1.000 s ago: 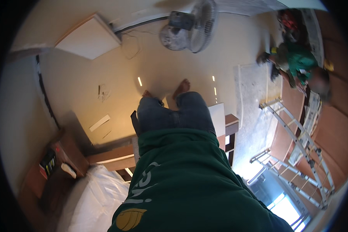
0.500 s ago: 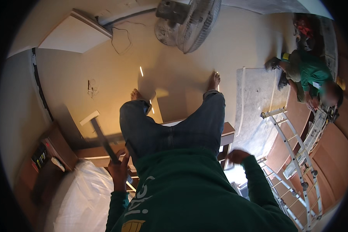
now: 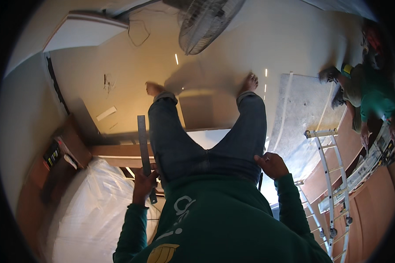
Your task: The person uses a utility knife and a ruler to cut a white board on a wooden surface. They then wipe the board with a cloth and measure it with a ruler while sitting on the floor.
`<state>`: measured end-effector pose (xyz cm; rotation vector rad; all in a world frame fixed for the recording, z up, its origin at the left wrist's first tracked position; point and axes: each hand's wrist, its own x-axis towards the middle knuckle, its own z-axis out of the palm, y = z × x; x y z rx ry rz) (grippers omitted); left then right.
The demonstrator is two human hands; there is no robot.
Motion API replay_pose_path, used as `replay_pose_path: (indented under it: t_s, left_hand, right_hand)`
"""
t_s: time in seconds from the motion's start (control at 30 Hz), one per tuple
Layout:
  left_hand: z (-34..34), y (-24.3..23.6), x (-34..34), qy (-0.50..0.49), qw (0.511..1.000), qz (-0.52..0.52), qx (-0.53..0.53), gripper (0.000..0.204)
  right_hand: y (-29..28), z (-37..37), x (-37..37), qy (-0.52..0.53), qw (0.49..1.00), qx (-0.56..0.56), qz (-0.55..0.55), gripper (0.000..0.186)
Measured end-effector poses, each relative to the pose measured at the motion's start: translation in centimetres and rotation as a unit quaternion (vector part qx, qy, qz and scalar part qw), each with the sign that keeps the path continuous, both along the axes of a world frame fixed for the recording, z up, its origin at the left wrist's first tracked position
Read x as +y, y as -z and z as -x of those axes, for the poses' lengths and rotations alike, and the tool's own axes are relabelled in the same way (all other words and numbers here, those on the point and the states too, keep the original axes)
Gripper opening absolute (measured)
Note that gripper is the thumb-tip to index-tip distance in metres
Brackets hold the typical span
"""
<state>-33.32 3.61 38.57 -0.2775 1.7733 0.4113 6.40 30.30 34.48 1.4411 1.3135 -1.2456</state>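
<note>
In my left hand (image 3: 144,182) is a long, flat grey steel ruler (image 3: 143,140). It points away from me beside my left thigh, and its near end sticks out below my fingers. My right hand (image 3: 273,166) is at the outside of my right thigh, its fingers curled in against the jeans (image 3: 245,131). What those fingers hold, if anything, is hidden. A small pale rectangular piece (image 3: 106,113) lies on the floor beyond the ruler's far end.
A fan (image 3: 208,24) stands ahead. Clear plastic sheeting (image 3: 90,215) covers something at the near left, beside a brown wooden box (image 3: 72,142). At right are an aluminium ladder (image 3: 331,175), a grey sheet on the floor (image 3: 294,109) and a crouching co-worker (image 3: 375,94).
The ruler has swung from slanting left to nearly upright in the picture. My right hand has come in against my thigh. The whole view has shifted, and the co-worker appears farther right.
</note>
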Motion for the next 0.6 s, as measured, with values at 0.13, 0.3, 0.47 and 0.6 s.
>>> replay_pose_path:
  t_s: [0.13,0.3,0.47,0.6]
  left_hand:
    - [2.4,-6.3,-1.2,-0.024,0.988,0.04,-0.147,0.02]
    - [3.4,-6.9,-0.4,-0.004,0.988,0.007,-0.155,0.024]
    - [8.5,-3.8,-1.1,0.116,0.983,-0.007,-0.141,0.031]
    - [11.4,-1.9,0.5,0.169,0.985,-0.031,0.028,0.036]
  right_hand:
    - [-2.9,0.4,-0.6,0.033,0.995,0.091,0.017,0.047]
    - [-9.2,0.0,0.5,0.059,0.979,0.13,0.145,0.042]
    - [-9.4,1.0,-1.4,-0.033,0.978,0.073,0.194,0.033]
    - [-5.4,2.8,3.3,-0.019,0.978,0.106,0.18,0.029]
